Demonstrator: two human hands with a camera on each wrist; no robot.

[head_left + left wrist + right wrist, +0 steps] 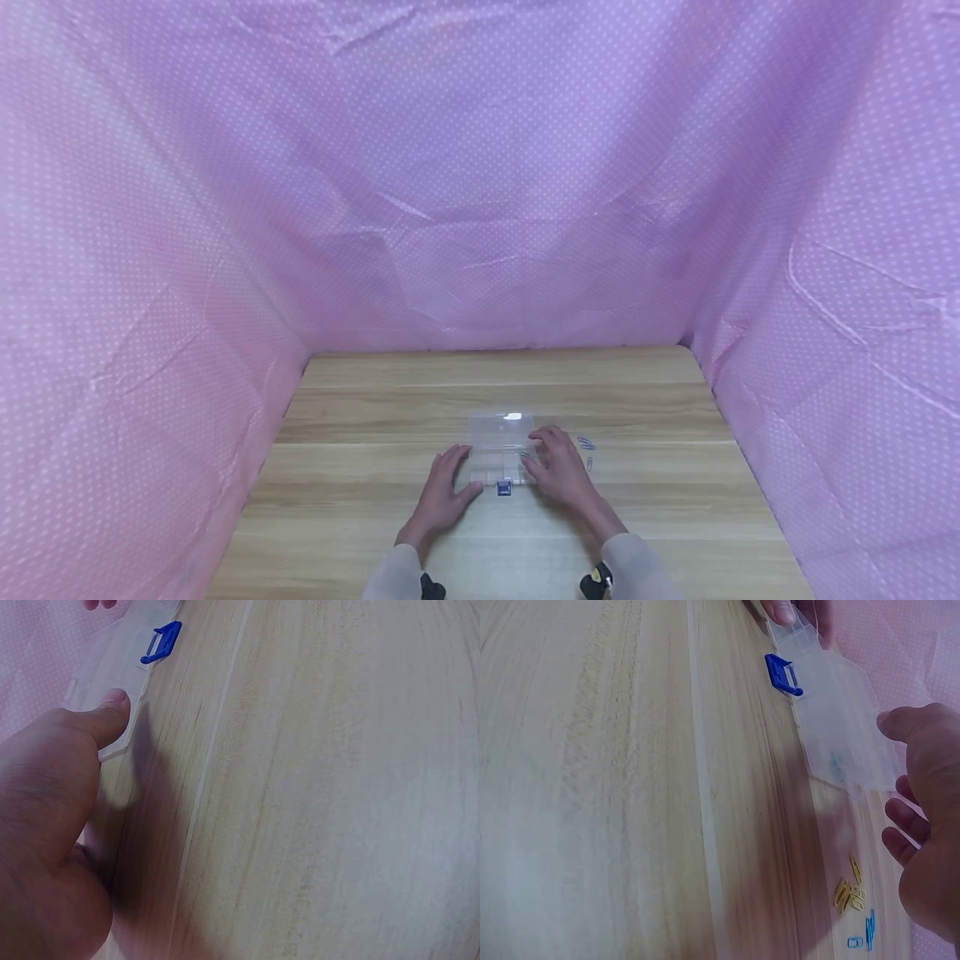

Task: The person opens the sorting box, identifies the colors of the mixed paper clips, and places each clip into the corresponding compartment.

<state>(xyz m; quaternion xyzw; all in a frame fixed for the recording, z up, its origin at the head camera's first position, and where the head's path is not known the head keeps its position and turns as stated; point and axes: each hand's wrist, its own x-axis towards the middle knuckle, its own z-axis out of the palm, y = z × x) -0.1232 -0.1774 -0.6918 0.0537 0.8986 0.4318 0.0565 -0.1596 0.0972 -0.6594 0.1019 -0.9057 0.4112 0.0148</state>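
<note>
Clear plastic box (pixel 829 712), open, on the wooden table (pixel 352 467), between both hands; lid (pixel 495 429) folded back on the far side; blue latch (pixel 777 673) at the near edge, unfastened

Interior: parted into compartments (pixel 491 468); small teal object (pixel 836 763) toward the right end, blurred through the plastic, perhaps a paperclip; other contents too faint to tell

Left hand (pixel 442 500): at the left end of the box, thumb on the near corner, fingers toward the hinge side, holding that end between them

Right hand (pixel 562 477): at the right end, thumb and fingers apart, nothing visibly gripped; contact with rim or lid impossible to tell

Loose stock, outside the box, off its right end: yellow paperclips (pixel 843 892) in a small heap; blue paperclips (pixel 869 930) just beside

Handling, by judgement: left end best braced lightly, thin plastic being likely to skid under a push; right fingertips best held low over one compartment, to spare the neighbouring ones a stray drop; knuckles best clear of the lid, for fear of tipping the box by its hinge; slim wire probably easier to pinch by a looped end than across the middle
</note>
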